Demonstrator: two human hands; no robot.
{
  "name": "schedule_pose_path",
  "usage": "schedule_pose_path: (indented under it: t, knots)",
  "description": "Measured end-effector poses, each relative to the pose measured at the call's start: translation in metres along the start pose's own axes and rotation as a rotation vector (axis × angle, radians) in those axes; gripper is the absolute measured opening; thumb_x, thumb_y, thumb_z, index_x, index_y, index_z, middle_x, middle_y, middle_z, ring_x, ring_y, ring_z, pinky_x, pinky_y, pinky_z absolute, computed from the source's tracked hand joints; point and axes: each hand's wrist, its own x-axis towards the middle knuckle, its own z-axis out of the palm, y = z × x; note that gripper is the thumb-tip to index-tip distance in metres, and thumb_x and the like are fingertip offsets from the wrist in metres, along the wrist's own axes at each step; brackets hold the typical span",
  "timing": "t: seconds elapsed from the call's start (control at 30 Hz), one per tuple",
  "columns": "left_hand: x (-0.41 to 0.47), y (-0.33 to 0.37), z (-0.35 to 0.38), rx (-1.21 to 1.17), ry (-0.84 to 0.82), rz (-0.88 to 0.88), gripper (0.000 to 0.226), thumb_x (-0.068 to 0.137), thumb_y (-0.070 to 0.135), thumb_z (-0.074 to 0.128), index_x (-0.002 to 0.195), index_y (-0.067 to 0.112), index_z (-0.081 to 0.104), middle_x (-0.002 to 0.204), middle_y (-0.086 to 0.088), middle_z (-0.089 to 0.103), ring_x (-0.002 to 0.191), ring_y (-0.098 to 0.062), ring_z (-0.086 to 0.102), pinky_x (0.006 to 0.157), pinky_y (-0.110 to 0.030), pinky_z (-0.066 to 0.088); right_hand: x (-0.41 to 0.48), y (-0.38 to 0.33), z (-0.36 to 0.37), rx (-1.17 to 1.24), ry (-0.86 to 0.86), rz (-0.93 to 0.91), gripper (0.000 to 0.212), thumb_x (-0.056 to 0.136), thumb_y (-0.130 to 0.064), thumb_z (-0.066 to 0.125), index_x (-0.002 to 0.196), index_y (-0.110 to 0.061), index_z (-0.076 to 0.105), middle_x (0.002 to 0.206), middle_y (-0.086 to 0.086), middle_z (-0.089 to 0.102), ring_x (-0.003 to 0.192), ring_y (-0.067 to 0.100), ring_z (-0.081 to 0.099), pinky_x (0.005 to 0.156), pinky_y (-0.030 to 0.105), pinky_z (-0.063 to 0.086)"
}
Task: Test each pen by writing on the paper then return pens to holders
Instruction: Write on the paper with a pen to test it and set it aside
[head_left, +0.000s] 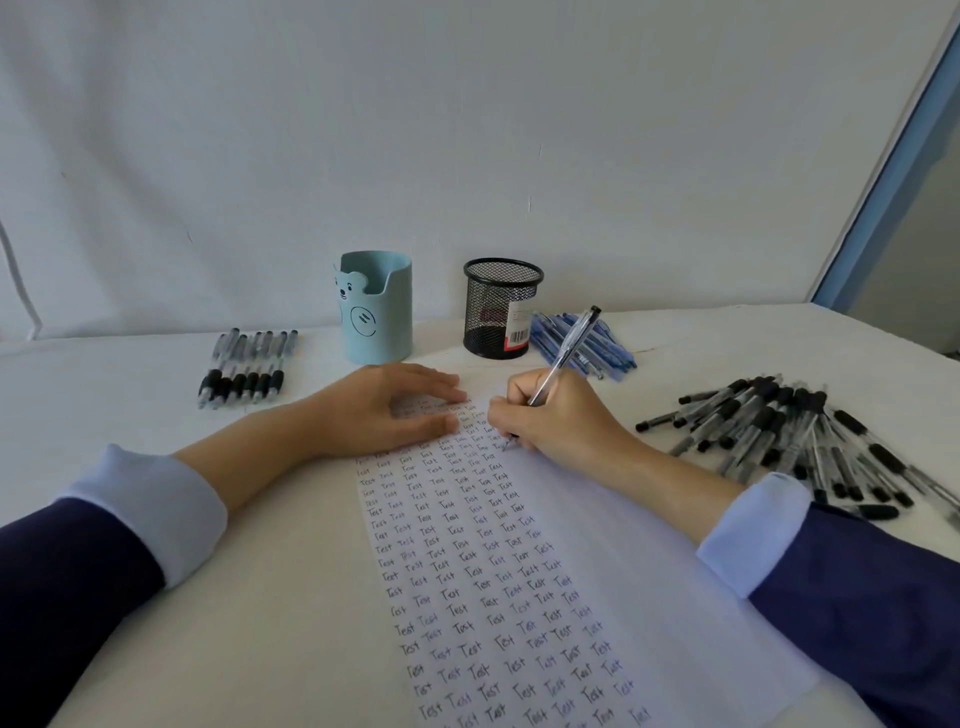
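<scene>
A white sheet of paper (597, 545) lies in front of me, its left part filled with rows of the word "Test". My right hand (556, 415) grips a clear pen with a black cap end (569, 351), its tip touching the paper near the top of the written columns. My left hand (384, 405) rests flat on the paper's upper left corner, fingers straight. Behind stand a light blue bear holder (376, 306) and a black mesh holder (501, 309); no pens show above either rim.
A neat row of black-grip pens (247, 369) lies at the left. Blue pens (587, 340) are heaped just right of the mesh holder. A large loose pile of black pens (795, 436) covers the table at the right. A white wall backs the table.
</scene>
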Motion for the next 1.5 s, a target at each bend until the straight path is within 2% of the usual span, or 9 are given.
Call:
schedule_pose_path:
  t: [0.1, 0.2, 0.4, 0.5, 0.63, 0.8, 0.93, 1.17, 1.5]
  knots:
    - [-0.0004, 0.0010, -0.0005, 0.006, -0.004, 0.005, 0.057, 0.075, 0.075, 0.049, 0.121, 0.044, 0.062, 0.136, 0.020, 0.054, 0.124, 0.009, 0.046, 0.107, -0.013, 0.029, 0.0021, 0.0024, 0.0000, 0.006, 0.001, -0.005, 0.040, 0.085, -0.010, 0.067, 0.050, -0.013, 0.048, 0.047, 0.007, 0.053, 0.052, 0.013, 0.055, 0.057, 0.018, 0.047]
    - [0.0004, 0.0003, -0.0001, 0.012, -0.005, 0.002, 0.057, 0.075, 0.074, 0.049, 0.121, 0.044, 0.062, 0.137, 0.020, 0.053, 0.124, 0.009, 0.046, 0.109, -0.016, 0.030, 0.0021, 0.0012, 0.0007, 0.015, -0.018, -0.003, 0.037, 0.085, -0.011, 0.067, 0.052, -0.010, 0.051, 0.052, 0.017, 0.057, 0.049, 0.011, 0.054, 0.054, 0.015, 0.044]
    - [0.0010, -0.0009, 0.0015, 0.002, 0.007, 0.010, 0.056, 0.075, 0.075, 0.048, 0.120, 0.044, 0.062, 0.136, 0.020, 0.054, 0.124, 0.007, 0.047, 0.112, -0.025, 0.034, -0.0006, -0.0025, -0.0013, -0.001, -0.007, -0.011, 0.045, 0.083, -0.007, 0.067, 0.046, -0.017, 0.045, 0.046, 0.005, 0.054, 0.050, 0.013, 0.054, 0.052, 0.016, 0.044]
    - [0.0011, -0.0004, 0.0016, 0.004, 0.009, 0.013, 0.056, 0.075, 0.075, 0.048, 0.121, 0.044, 0.062, 0.136, 0.020, 0.054, 0.124, 0.007, 0.047, 0.112, -0.025, 0.034, -0.0010, -0.0043, -0.0016, 0.013, -0.019, 0.004, 0.046, 0.084, -0.007, 0.066, 0.044, -0.019, 0.046, 0.042, -0.002, 0.053, 0.053, 0.017, 0.056, 0.052, 0.017, 0.046]
    - [0.0010, 0.0004, 0.0013, -0.005, 0.003, 0.011, 0.057, 0.075, 0.076, 0.048, 0.121, 0.045, 0.062, 0.136, 0.019, 0.054, 0.124, 0.007, 0.047, 0.112, -0.024, 0.033, -0.0006, -0.0044, -0.0016, 0.004, -0.032, 0.009, 0.045, 0.083, -0.007, 0.066, 0.044, -0.017, 0.046, 0.048, 0.005, 0.056, 0.047, 0.013, 0.053, 0.049, 0.017, 0.044]
    - [0.0009, -0.0004, 0.0009, -0.003, -0.003, 0.010, 0.057, 0.075, 0.076, 0.048, 0.121, 0.045, 0.061, 0.137, 0.019, 0.054, 0.125, 0.006, 0.047, 0.112, -0.025, 0.033, -0.0006, -0.0017, -0.0022, -0.012, -0.006, 0.000, 0.044, 0.083, -0.007, 0.066, 0.045, -0.016, 0.044, 0.040, -0.002, 0.049, 0.055, 0.011, 0.061, 0.053, 0.017, 0.046]
    - [0.0013, -0.0025, 0.0017, -0.003, -0.006, 0.010, 0.056, 0.076, 0.076, 0.048, 0.121, 0.046, 0.061, 0.136, 0.020, 0.054, 0.125, 0.007, 0.047, 0.112, -0.026, 0.034, -0.0006, -0.0024, -0.0027, -0.012, -0.020, 0.008, 0.042, 0.084, -0.005, 0.065, 0.047, -0.012, 0.045, 0.045, 0.007, 0.051, 0.052, 0.004, 0.060, 0.049, 0.015, 0.044]
    - [0.0010, -0.0026, 0.0015, 0.003, -0.011, 0.009, 0.053, 0.078, 0.075, 0.048, 0.121, 0.048, 0.059, 0.137, 0.021, 0.053, 0.125, 0.008, 0.046, 0.112, -0.025, 0.033, -0.0008, -0.0059, -0.0032, -0.009, -0.022, 0.025, 0.042, 0.082, -0.004, 0.064, 0.045, -0.013, 0.045, 0.053, 0.011, 0.059, 0.043, 0.006, 0.052, 0.044, 0.015, 0.041]
    - [0.0004, -0.0014, 0.0009, 0.007, -0.018, 0.014, 0.053, 0.078, 0.075, 0.048, 0.122, 0.047, 0.059, 0.137, 0.020, 0.053, 0.125, 0.008, 0.045, 0.109, -0.020, 0.031, -0.0010, -0.0049, -0.0043, -0.019, -0.001, 0.037, 0.044, 0.082, -0.005, 0.063, 0.044, -0.014, 0.044, 0.041, -0.005, 0.054, 0.052, 0.018, 0.056, 0.044, 0.017, 0.040]
